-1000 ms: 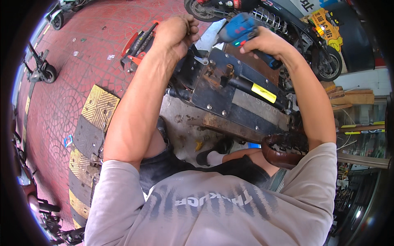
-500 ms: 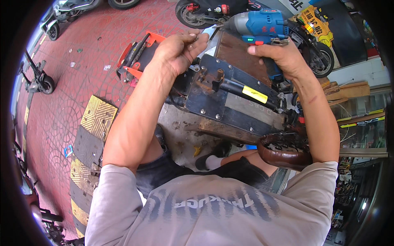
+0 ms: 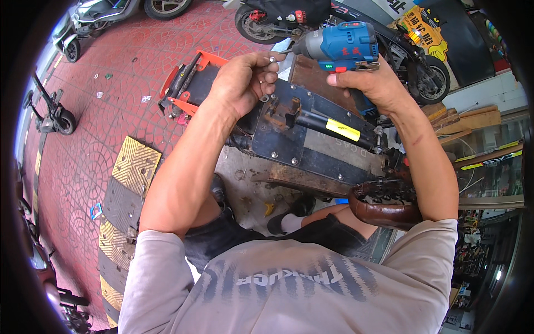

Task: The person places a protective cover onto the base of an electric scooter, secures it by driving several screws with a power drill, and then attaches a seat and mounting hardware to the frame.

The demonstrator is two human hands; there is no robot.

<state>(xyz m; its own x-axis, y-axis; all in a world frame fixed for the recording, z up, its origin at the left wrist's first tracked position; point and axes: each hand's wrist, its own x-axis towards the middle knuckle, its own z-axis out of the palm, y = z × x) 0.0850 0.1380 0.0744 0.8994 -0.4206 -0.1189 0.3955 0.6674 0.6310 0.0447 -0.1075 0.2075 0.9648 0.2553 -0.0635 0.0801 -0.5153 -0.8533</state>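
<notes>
My right hand (image 3: 371, 83) grips a blue cordless impact driver (image 3: 346, 43), its bit pointing left. Between the thumb and fingers of my left hand (image 3: 242, 83) is a small silver screw (image 3: 272, 59), right at the tip of the bit. Whether bit and screw touch is hard to tell. Below both hands lies an electric scooter (image 3: 317, 158) with a dark deck plate, several bolts along its edges and a black tube bearing a yellow label (image 3: 342, 129). A rusty bracket (image 3: 285, 113) stands on the plate near my left wrist.
Orange-red scooter parts (image 3: 183, 105) lie beyond my left forearm. A rusty board (image 3: 320, 83) is under the driver. A brown shoe-like leather piece (image 3: 384, 211) sits by my right elbow. Yellow-black ramps (image 3: 136, 158) line the left; wood strips (image 3: 470, 119) and a motorbike (image 3: 434, 80) are at right.
The driver has moved slightly left and down, bringing its bit to my left fingers. My left fingers have curled in, and the screw now shows between them.
</notes>
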